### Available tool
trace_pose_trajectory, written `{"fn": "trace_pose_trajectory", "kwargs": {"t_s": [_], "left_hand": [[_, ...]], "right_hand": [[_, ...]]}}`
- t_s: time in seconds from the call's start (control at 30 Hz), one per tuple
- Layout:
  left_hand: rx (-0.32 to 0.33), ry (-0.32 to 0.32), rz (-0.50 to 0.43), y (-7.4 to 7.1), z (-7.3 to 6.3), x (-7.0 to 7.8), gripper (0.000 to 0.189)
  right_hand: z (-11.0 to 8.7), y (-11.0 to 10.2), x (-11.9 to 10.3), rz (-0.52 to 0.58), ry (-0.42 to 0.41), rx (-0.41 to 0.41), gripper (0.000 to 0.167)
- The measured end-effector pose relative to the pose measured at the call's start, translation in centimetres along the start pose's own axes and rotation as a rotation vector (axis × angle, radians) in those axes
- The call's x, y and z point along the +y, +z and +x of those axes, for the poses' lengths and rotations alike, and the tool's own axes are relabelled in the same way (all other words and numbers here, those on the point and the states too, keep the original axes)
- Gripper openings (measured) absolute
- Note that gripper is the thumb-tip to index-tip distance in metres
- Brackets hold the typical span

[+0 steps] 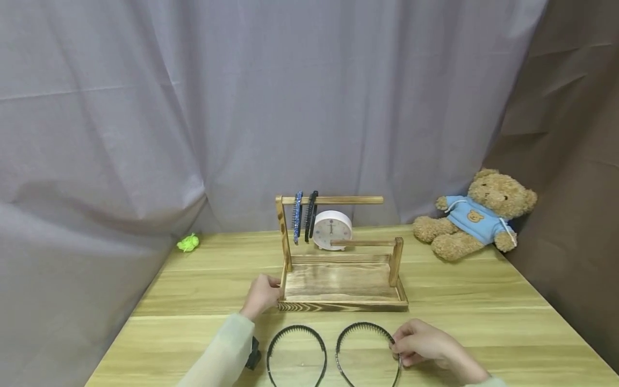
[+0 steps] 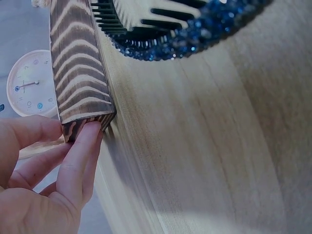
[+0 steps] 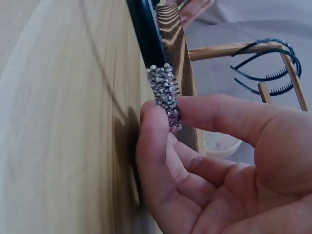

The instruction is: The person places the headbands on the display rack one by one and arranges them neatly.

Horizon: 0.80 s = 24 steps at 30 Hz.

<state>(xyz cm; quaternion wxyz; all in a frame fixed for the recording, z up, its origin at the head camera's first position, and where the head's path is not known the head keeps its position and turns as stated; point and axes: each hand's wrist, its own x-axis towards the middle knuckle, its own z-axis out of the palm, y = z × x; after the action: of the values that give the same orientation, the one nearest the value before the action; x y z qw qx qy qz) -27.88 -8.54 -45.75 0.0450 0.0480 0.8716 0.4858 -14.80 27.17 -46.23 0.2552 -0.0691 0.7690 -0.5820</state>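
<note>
My left hand (image 1: 263, 295) grips the left end of a wooden headband rack (image 1: 343, 307), fingers at its front corner, as the left wrist view also shows. My right hand (image 1: 425, 344) pinches the right side of a black toothed headband (image 1: 367, 324) between thumb and fingers. Silver and pinkish stones (image 3: 163, 85) cover the pinched part of it. Just left of it is another toothed headband (image 1: 296, 327), whose blue glittering band (image 2: 170, 50) shows close up in the left wrist view. From the rack's upper bar hang a blue glittery headband (image 1: 297, 217) and a black one (image 1: 312, 209).
A white round clock (image 1: 332, 223) stands behind the rack. At the back right a teddy bear (image 1: 476, 215) in a blue hoodie leans by the curtain. A small bright green object (image 1: 188, 243) lies at the back left of the wooden table (image 1: 483, 301).
</note>
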Motion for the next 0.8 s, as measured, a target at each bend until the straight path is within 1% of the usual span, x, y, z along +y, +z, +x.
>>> {"fn": "trace_pose_trajectory", "kwargs": {"t_s": [0.13,0.23,0.37,0.47,0.57,0.63,0.7,0.8], "left_hand": [[-0.016,0.015,-0.016,0.2,0.1,0.0,0.028],[-0.007,0.015,-0.019,0.3,0.2,-0.1,0.029],[0.004,0.015,-0.019,0.2,0.1,-0.2,0.030],[-0.003,0.006,-0.005,0.1,0.2,-0.3,0.030],[-0.010,-0.009,0.011,0.2,0.3,-0.4,0.031],[-0.013,-0.016,0.008,0.2,0.4,-0.4,0.031],[-0.009,-0.026,0.003,0.1,0.3,-0.3,0.031],[-0.001,-0.015,0.006,0.0,0.1,-0.2,0.030]], "right_hand": [[-0.4,-0.6,0.3,0.091,0.019,-0.060,0.019],[-0.4,-0.8,0.5,0.155,-0.001,-0.097,0.021],[-0.2,-0.9,0.6,0.193,-0.109,-0.135,0.028],[-0.1,-0.8,0.3,0.200,-0.172,-0.147,0.027],[-0.1,-0.6,-0.3,0.189,-0.195,-0.130,0.023],[0.0,-0.3,-0.8,0.172,-0.209,-0.103,0.021],[0.0,0.0,-1.4,0.159,-0.221,-0.068,0.021],[0.1,0.5,-2.2,0.140,-0.236,-0.003,0.023]]}}
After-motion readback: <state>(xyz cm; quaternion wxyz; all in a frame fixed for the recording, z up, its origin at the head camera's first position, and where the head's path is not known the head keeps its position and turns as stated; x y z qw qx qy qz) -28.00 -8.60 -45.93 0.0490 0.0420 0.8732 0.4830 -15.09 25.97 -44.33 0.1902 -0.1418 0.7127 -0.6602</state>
